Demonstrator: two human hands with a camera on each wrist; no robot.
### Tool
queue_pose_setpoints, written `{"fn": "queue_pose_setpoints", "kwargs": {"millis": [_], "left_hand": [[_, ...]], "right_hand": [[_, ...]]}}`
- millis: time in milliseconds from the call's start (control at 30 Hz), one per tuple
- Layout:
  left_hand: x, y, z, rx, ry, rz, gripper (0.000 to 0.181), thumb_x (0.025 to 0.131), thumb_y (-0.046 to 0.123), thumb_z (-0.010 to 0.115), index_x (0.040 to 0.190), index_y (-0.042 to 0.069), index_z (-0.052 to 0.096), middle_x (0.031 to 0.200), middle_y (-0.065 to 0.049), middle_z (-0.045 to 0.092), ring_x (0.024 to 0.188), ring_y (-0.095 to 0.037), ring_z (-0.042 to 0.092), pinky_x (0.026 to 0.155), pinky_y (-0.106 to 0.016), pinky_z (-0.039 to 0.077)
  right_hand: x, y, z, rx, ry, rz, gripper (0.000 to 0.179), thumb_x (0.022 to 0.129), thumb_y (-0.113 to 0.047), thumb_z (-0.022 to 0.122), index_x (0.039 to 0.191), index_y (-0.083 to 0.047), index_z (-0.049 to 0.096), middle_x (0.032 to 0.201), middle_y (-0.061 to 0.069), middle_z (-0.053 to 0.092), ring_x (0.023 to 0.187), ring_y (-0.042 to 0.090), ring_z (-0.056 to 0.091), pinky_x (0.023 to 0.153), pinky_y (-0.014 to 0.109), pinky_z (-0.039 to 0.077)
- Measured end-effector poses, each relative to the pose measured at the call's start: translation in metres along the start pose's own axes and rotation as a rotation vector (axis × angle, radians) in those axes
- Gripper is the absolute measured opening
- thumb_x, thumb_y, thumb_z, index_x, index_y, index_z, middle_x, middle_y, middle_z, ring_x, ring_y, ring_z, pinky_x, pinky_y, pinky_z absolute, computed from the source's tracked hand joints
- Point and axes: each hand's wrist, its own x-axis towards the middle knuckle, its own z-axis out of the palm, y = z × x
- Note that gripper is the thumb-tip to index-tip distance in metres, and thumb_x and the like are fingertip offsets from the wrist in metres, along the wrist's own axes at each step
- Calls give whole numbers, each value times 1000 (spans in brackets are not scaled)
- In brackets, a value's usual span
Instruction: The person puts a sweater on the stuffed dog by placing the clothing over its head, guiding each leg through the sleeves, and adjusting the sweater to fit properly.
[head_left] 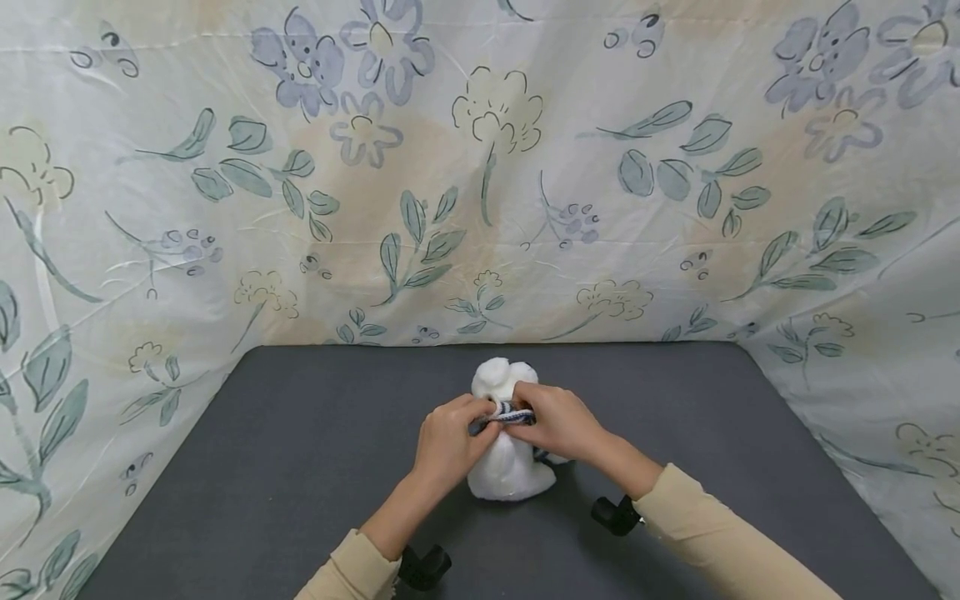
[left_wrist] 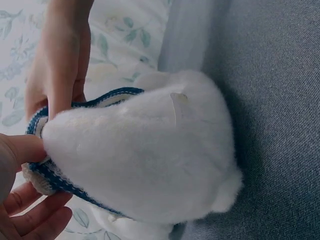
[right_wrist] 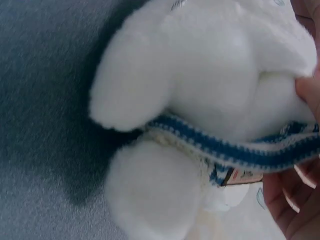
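A white plush toy (head_left: 506,475) sits upright on the table, its rounded head at the top. Around its upper body runs a blue-and-white knitted band (head_left: 513,414), seen as a long strip (right_wrist: 240,152) in the right wrist view. My left hand (head_left: 450,437) pinches the band's left side between thumb and fingers. On the other side, my right hand (head_left: 558,421) grips the same band close to the toy's neck. A small white label (left_wrist: 177,107) sticks out of the fur in the left wrist view. A patterned patch (right_wrist: 242,176) shows beneath the band.
The dark grey table (head_left: 300,442) lies under the toy. Behind and at the sides hangs a flowered cloth (head_left: 480,250). Black wrist devices (head_left: 423,568) hang below both forearms, and beige sleeves (head_left: 720,525) cover the arms.
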Motion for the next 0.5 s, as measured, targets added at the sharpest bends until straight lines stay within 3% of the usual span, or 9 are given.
{"fn": "queue_pose_setpoints", "kwargs": {"millis": [133,233,367,500], "left_hand": [[0,-3,-1,-14,6,5,11,75,15,74,85,16,72,79,3,67,59,-11,60,52,-20,44],[0,-5,-1,-24,-3,10,11,75,15,74,85,15,72,79,3,67,60,-11,60,52,-20,44],[1,-6,-3,-57,-64,0,11,78,15,72,89,16,72,82,3,67,60,-12,59,51,-19,41],[2,-7,-5,-86,-135,-17,13,82,16,69,95,16,72,87,2,67,64,-14,60,52,-18,40]], "right_hand": [[-2,2,-5,47,-45,-54,24,81,-26,71,93,-19,51,79,-11,54,64,2,49,54,18,43],[-3,4,-7,77,-71,-97,37,83,-24,69,114,-19,50,88,-9,58,70,3,53,58,20,45],[-3,8,-8,83,-94,-152,62,84,-23,68,138,-24,38,103,-6,61,80,3,58,63,21,48],[-2,9,-10,81,-118,-190,64,85,-23,67,141,-28,36,124,-5,55,94,6,59,71,24,50]]}}
